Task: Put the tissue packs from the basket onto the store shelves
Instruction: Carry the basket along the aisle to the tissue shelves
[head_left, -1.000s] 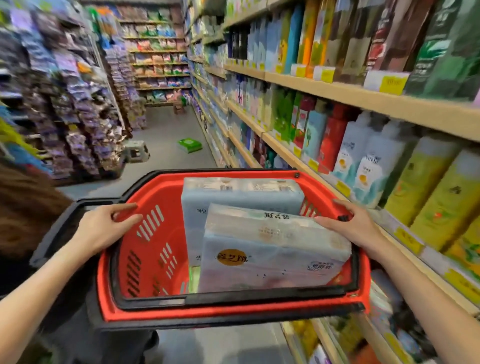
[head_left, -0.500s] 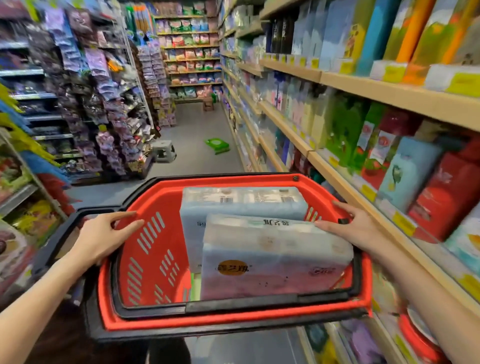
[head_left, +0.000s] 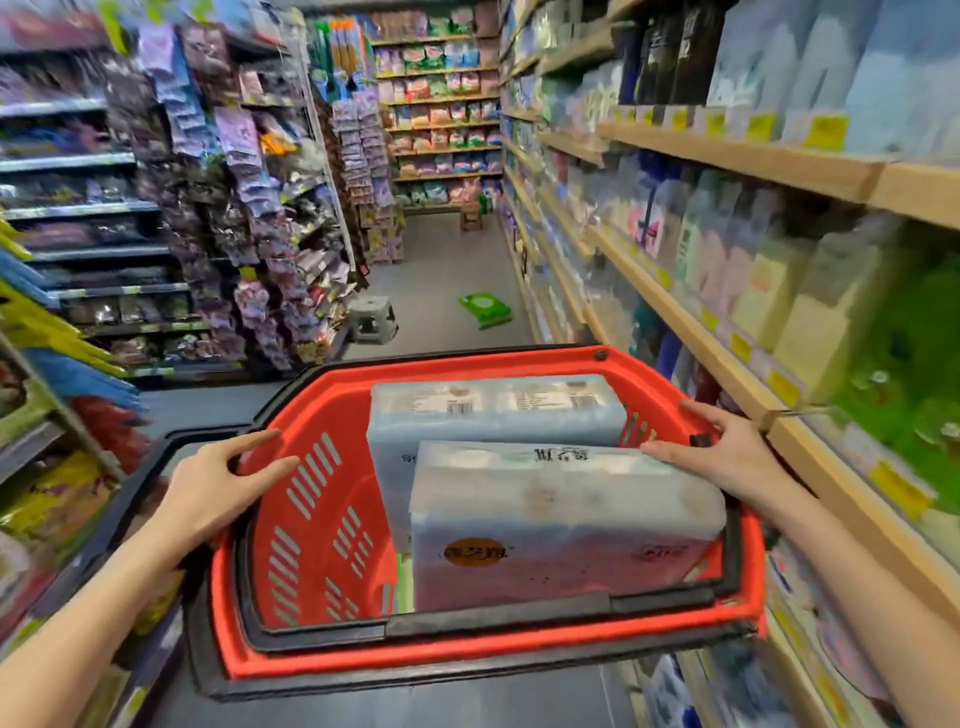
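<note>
A red basket (head_left: 322, 530) with black handles folded on its rim fills the lower middle of the view. Two pale blue tissue packs stand in it: the near tissue pack (head_left: 561, 525) leans on the far tissue pack (head_left: 493, 410). My left hand (head_left: 218, 483) grips the basket's left rim, thumb inside. My right hand (head_left: 727, 457) grips the right rim beside the near pack. The wooden store shelves (head_left: 727, 332) run along the right, full of packaged goods.
Hanging goods racks (head_left: 249, 218) line the left side of the aisle. A grey plastic stool (head_left: 371, 317) and a green pack (head_left: 485, 309) lie on the floor ahead. More shelves (head_left: 441, 124) close the aisle's far end.
The view has turned left along the aisle and moved forward; the right shelves slid further right. Both hands keep the same hold on the basket rim.
</note>
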